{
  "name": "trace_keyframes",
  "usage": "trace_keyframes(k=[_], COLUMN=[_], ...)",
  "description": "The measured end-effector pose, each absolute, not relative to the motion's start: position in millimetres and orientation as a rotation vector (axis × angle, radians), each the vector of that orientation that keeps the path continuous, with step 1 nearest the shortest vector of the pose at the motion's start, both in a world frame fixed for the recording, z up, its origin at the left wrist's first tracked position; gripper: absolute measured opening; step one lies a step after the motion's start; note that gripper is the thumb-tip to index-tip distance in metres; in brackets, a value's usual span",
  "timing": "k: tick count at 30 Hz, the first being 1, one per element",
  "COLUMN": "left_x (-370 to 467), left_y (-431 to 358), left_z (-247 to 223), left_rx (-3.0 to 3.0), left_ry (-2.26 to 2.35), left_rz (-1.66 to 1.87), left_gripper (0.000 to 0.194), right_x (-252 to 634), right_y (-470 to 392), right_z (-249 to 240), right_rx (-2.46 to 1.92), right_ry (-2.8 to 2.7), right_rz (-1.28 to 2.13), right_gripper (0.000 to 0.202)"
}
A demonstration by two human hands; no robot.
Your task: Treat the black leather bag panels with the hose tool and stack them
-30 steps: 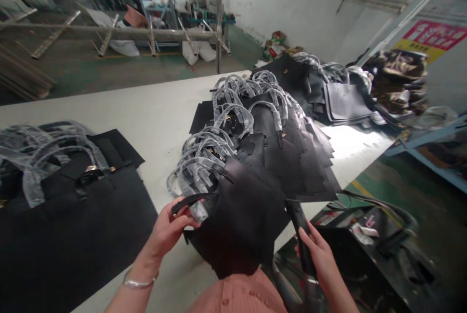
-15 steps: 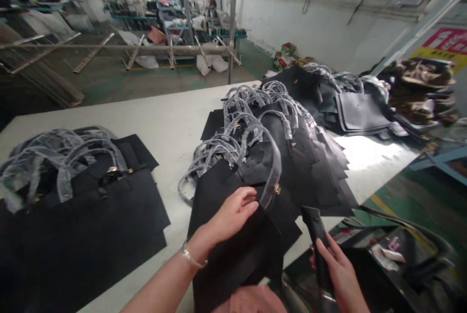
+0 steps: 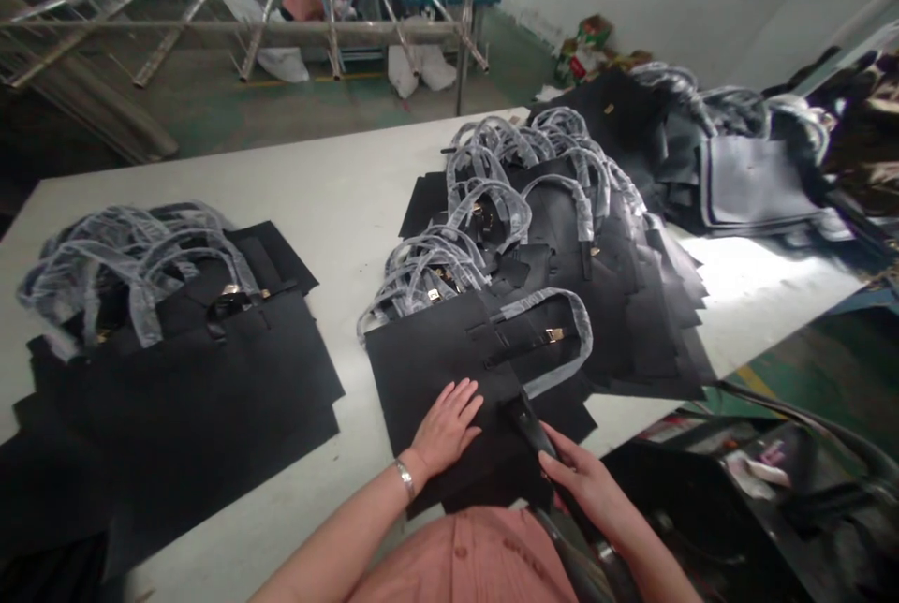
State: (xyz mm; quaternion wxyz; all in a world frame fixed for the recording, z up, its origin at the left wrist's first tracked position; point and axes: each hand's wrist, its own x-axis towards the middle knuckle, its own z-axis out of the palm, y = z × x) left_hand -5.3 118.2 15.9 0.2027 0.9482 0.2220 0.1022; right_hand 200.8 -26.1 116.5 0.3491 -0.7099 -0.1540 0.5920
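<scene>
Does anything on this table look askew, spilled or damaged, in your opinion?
One thing looks askew: the black panel under the left hand lies turned, its film-wrapped handle pointing right, while those on the left pile point away from the person. It may be deliberate. I see no spill or clear damage.

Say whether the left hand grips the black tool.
No, the left hand lies flat on a black panel, while the right hand grips the black tool.
</scene>
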Motion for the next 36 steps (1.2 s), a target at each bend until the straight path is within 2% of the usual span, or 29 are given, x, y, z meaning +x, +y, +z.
trace_keyframes(k=[5,12,21,29,34,36], left_x=[-7,-5,-5,-6,-7,-7], left_y=[121,121,120,121,120,120], left_z=[12,16,18,18,18,19], left_rx=[2.639,2.597,2.609,2.607,2.586,2.585], left_ry=[0.593,0.622,0.632,0.63,0.63,0.629], left_rz=[0.324,0.345,0.261,0.266,0.288,0.293], left_gripper=[0.047,0.045,0.047,0.048,0.046,0.046], right_x=[200,204,199,200,207,210], right_y=[-18,-14,27,72,84,80], right_z=[101,106,107,105,118,126], right_rx=[-1.853,-1.874,-1.933,-1.889,-1.899,-1.905], right_ry=[-0.494,-0.631,-0.513,-0.531,-0.5,-0.481], right_rz=[1.575,1.615,1.443,1.399,1.123,1.125], right_gripper=[0.07,0.065,0.07,0.062,0.075,0.079])
